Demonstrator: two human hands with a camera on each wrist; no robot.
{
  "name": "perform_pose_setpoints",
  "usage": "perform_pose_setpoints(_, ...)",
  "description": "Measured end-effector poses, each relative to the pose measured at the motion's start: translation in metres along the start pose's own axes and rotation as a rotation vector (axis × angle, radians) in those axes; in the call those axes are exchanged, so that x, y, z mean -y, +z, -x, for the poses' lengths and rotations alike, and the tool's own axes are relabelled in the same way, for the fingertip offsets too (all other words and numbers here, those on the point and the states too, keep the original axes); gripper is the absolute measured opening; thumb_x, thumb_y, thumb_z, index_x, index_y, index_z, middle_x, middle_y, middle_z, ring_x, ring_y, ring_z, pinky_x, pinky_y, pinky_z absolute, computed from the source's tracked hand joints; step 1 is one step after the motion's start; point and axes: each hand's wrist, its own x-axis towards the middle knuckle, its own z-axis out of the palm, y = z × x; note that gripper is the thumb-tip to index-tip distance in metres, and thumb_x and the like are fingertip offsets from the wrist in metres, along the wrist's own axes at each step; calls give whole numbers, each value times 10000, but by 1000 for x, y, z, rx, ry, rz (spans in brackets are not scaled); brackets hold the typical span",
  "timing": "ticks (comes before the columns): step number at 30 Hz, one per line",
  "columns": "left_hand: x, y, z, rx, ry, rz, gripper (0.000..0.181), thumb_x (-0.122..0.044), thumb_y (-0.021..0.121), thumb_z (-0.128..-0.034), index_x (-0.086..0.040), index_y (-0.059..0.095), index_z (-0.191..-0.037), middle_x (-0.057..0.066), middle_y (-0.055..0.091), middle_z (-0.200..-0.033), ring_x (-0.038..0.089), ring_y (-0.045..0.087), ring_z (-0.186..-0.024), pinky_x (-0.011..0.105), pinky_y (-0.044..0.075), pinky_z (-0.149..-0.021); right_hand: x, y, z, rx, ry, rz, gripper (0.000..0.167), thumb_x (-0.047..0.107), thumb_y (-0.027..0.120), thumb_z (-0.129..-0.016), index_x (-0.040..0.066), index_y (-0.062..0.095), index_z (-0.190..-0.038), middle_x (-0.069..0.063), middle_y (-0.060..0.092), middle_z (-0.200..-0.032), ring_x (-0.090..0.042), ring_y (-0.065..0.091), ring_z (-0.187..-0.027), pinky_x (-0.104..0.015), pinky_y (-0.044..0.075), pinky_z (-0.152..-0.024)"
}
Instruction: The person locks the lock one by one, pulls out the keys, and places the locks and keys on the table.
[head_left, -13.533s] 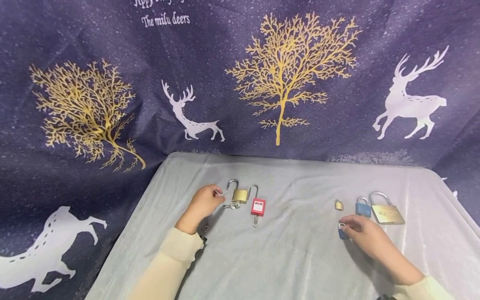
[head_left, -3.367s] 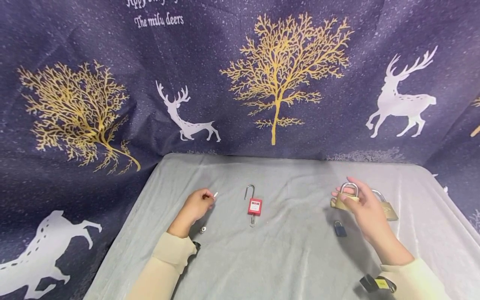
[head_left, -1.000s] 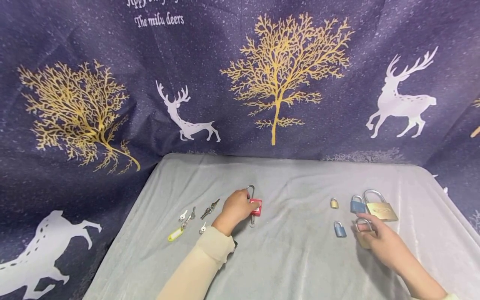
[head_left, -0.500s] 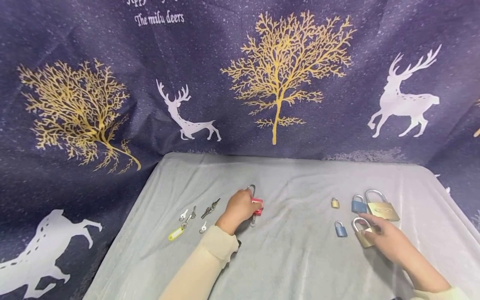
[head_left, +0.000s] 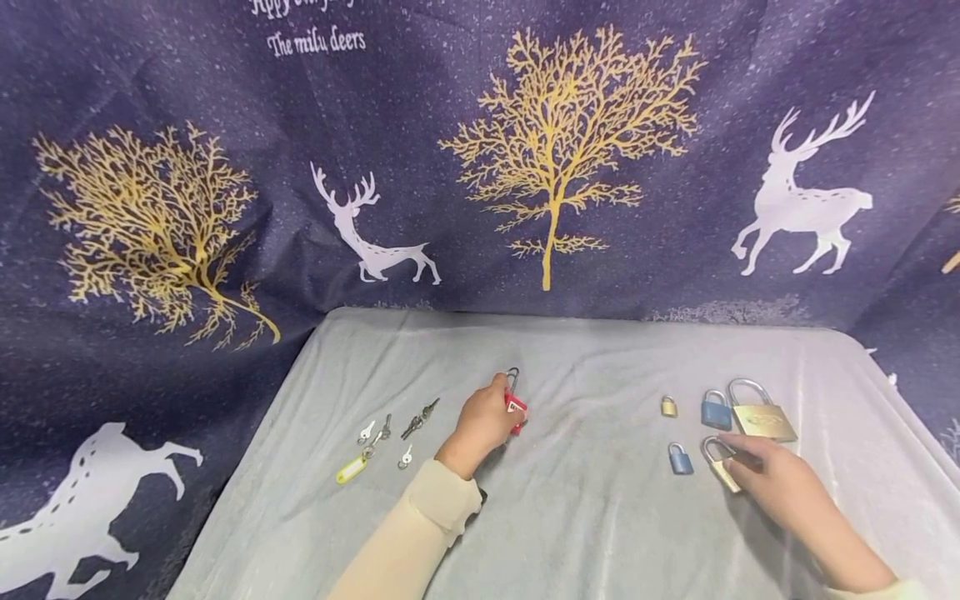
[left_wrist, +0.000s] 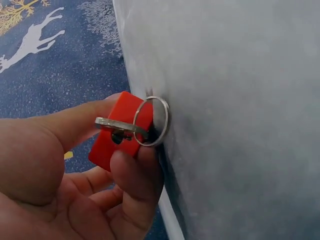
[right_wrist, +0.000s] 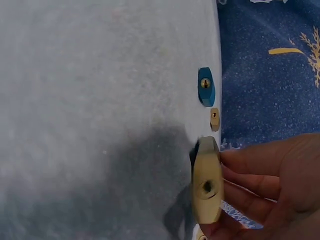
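Observation:
My left hand [head_left: 480, 427] grips a red padlock [head_left: 516, 407] by its sides, thumb and fingers on opposite faces. A key [left_wrist: 112, 124] sticks out of the padlock's bottom, with a split ring [left_wrist: 168, 122] hanging from it. Part of the steel shackle shows beyond my fingers. On the right, my right hand [head_left: 780, 483] holds a brass padlock [head_left: 723, 475] between thumb and fingers, tilted, its keyhole facing the right wrist camera. Near it are a small blue padlock [head_left: 680, 460], a tiny brass padlock [head_left: 669, 407], a larger blue padlock [head_left: 716, 412] and a big brass padlock [head_left: 765, 422].
Left of my left hand lie a key bunch with a yellow tag [head_left: 351, 469], dark keys [head_left: 412, 427], a small silver key [head_left: 406, 457] and another silver key [head_left: 366, 432]. Grey cloth [head_left: 585, 517] covers the table; a dark printed curtain [head_left: 637, 275] hangs behind.
Since 3.4 seconds ago, my left hand has moved right and taken the red padlock, now tilted. Keys show where that hand was. My right hand has brought its brass padlock nearer me.

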Motion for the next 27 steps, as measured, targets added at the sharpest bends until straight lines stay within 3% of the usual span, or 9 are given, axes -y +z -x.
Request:
perform_pose_setpoints(5,2,1,1,22,-24,71,334,-206,790,-868,-91,527,-1038,28,686,-757,155,581,-630,289,479,-583,3,1,0,-50,-31,17,351,100,683,-906,-3,663,-1241,-351,646,-1203,-572,645,-997,-699,477,-825)
perform_pose_setpoints(9,0,-1,2,54,-31,156,321,-213,763,-901,-109,520,-1084,16,681,-768,131,571,-595,267,462,-532,14,-1,-1,-166,-90,-1,329,53,666,-894,1,666,-1219,-337,630,-1204,-504,666,-939,-653,502,-776)
perform_pose_setpoints(14,-9,-6,5,60,-19,273,293,-234,754,-911,-139,530,-1076,1,650,-780,113,564,-554,266,471,-502,45,-2,-9,-310,-182,-29,306,46,651,-899,13,670,-1203,-287,615,-1245,-505,547,-1126,-655,404,-919)
perform_pose_setpoints(17,-15,-9,8,75,-7,355,289,-213,757,-908,-137,533,-1075,12,635,-850,102,585,-583,263,509,-506,67,1,-15,-347,-231,-52,315,51,650,-906,25,667,-1220,-249,634,-1252,-476,561,-1137,-642,416,-926)
perform_pose_setpoints(20,-22,-12,10,101,10,434,297,-194,760,-904,-128,535,-1086,33,624,-909,119,614,-652,260,531,-536,87,4,-22,-351,-268,-77,353,76,662,-926,44,647,-1278,-196,653,-1243,-387,615,-1077,-538,487,-870)
perform_pose_setpoints(22,-27,-15,12,122,15,490,297,-187,764,-901,-134,541,-1091,40,630,-912,171,653,-692,255,527,-547,100,6,-27,-337,-290,-123,423,85,670,-936,54,601,-1351,-168,657,-1244,-320,619,-1064,-403,513,-854)
perform_pose_setpoints(25,-36,-18,17,165,13,594,298,-181,773,-898,-139,548,-1088,39,653,-875,256,707,-727,261,505,-538,118,9,-35,-307,-333,-230,560,71,683,-935,72,498,-1463,-156,649,-1259,-248,600,-1079,-198,481,-879)
perform_pose_setpoints(27,-42,-20,21,189,7,654,301,-182,782,-892,-142,551,-1082,24,657,-833,245,702,-696,261,480,-527,128,12,-40,-271,-348,-306,641,78,688,-940,107,422,-1522,-149,626,-1292,-220,577,-1115,-112,440,-906)
